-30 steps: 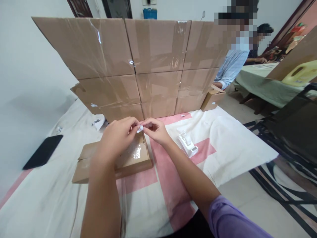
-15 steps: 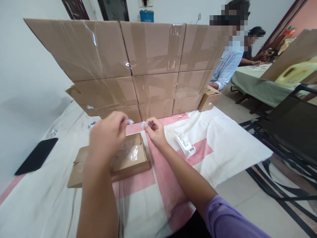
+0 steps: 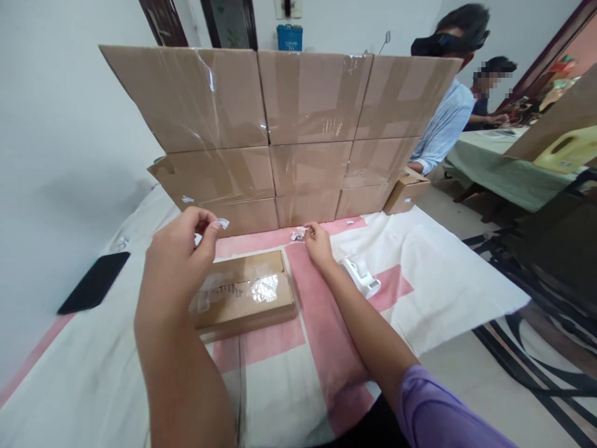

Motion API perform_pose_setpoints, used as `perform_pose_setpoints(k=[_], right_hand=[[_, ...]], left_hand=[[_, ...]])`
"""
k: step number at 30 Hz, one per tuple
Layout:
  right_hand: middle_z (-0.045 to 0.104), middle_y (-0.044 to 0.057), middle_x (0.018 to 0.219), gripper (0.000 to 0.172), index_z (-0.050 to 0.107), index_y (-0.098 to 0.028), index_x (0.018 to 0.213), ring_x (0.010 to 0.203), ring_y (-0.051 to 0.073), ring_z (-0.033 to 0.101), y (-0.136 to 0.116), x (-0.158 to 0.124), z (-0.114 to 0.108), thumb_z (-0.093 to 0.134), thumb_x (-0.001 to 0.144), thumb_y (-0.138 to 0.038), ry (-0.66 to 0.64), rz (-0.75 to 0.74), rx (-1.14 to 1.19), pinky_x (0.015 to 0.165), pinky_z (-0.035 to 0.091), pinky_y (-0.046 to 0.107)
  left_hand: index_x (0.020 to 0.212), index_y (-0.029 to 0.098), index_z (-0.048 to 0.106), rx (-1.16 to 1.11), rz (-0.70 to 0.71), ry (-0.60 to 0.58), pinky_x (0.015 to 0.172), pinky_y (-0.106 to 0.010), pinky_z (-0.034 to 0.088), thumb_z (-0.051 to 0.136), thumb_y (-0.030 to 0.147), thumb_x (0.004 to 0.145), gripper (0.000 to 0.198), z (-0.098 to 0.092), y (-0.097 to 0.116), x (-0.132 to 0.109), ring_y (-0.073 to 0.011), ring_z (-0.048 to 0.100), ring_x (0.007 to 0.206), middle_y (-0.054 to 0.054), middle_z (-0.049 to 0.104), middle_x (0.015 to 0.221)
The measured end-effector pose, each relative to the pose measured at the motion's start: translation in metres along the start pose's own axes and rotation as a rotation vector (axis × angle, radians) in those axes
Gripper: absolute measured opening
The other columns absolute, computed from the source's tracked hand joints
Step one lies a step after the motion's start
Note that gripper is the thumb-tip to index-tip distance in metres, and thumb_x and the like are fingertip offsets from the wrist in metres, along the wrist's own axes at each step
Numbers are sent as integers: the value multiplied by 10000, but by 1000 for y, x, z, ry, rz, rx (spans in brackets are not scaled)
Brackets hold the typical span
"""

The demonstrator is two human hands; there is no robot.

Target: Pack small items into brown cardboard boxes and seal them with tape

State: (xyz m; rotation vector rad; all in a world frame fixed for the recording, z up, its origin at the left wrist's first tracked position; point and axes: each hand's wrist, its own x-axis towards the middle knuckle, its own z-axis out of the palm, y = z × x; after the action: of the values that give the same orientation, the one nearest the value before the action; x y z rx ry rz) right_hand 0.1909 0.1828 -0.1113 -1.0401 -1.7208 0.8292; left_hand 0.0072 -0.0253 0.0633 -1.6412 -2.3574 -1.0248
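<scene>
My left hand (image 3: 180, 261) is raised above the left part of a flat, taped cardboard box (image 3: 247, 317). Between its thumb and forefinger is a small white paper piece (image 3: 223, 223) with a bluish curved mark. My right hand (image 3: 321, 246) reaches low over the cloth by the foot of a cardboard wall (image 3: 310, 93). Its fingers are closed together beside a small heap of paper scraps (image 3: 296, 236); whatever sits in the fingertips is too small to make out. Right of that forearm stands a white tape dispenser (image 3: 368, 283).
A black flat slab (image 3: 96, 283) lies on the cloth at left. A small carton (image 3: 405, 190) stands at the wall's right end. Behind it is a person in a light blue shirt (image 3: 443, 124); another person sits at a green-covered table (image 3: 494, 168). A dark chair (image 3: 536, 249) is at right.
My left hand has moved left, away from my right hand, carrying the paper piece. My right hand has shifted slightly right, beside the scraps. The camera view has turned a little left.
</scene>
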Motion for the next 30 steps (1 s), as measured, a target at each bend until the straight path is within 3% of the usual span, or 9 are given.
perform_pose_setpoints(k=[3,5,8,12,16,20,22,26,30], right_hand=[[692,48,838,300,671,-163,1073,764,196,615,-5,-1,-2,480,846,-119,34,-9,-44,770,476,331],[693,76,909,238,692,-162,1018,805,201,608,-18,-2,-6,511,864,-156,63,-31,-59,814,481,354],[670,61,931,192,720,-193,962,748,168,569,-57,-11,-15,580,913,-315,12,-166,28,744,482,321],[639,24,960,256,735,-252,1055,598,103,454,-122,-34,-23,729,850,-405,-244,-385,271,565,407,274],[620,2,828,69,712,-237,870,603,111,467,-154,-52,-26,671,899,-284,-151,-380,253,570,380,279],[550,-17,712,173,609,-226,751,612,132,469,-137,-60,-45,571,914,-183,-60,-368,153,597,364,285],[569,-15,738,156,595,-224,778,627,137,491,-118,-64,-59,534,892,-138,-183,-373,86,616,377,282],[639,8,876,174,617,-219,864,787,162,597,-83,-76,-73,506,867,-84,-581,-419,-102,715,432,280],[639,25,917,99,641,-213,928,832,173,607,-63,-81,-61,550,940,-178,-695,-415,-217,753,448,284]], left_hand=[[907,253,549,-30,11,-32,725,-359,409,456,363,956,151,0,0,0,-199,588,830,8,667,895],[900,252,575,-63,5,-64,727,-351,425,484,370,951,157,-1,-1,-1,-196,602,829,5,685,907],[891,253,617,-108,35,-132,717,-329,438,507,381,951,179,0,0,-2,-188,617,828,4,708,922],[901,261,654,-141,102,-171,741,-315,450,522,354,952,170,3,11,-5,-171,628,828,21,717,906],[927,264,681,-172,174,-200,733,-304,462,514,343,956,187,7,27,-8,-168,644,839,21,733,931],[1073,295,713,-103,108,-222,793,-327,486,510,398,954,257,5,23,-8,-207,669,933,-2,755,1052],[1111,293,713,-30,30,-225,811,-344,490,510,447,945,304,4,9,-5,-233,674,957,-20,754,1083],[1137,267,722,67,-106,-340,780,-350,504,476,543,928,425,11,-25,4,-279,680,994,-62,737,1166],[1140,234,732,102,-167,-448,813,-356,514,473,549,892,478,29,-40,12,-302,675,1039,-85,726,1206]])
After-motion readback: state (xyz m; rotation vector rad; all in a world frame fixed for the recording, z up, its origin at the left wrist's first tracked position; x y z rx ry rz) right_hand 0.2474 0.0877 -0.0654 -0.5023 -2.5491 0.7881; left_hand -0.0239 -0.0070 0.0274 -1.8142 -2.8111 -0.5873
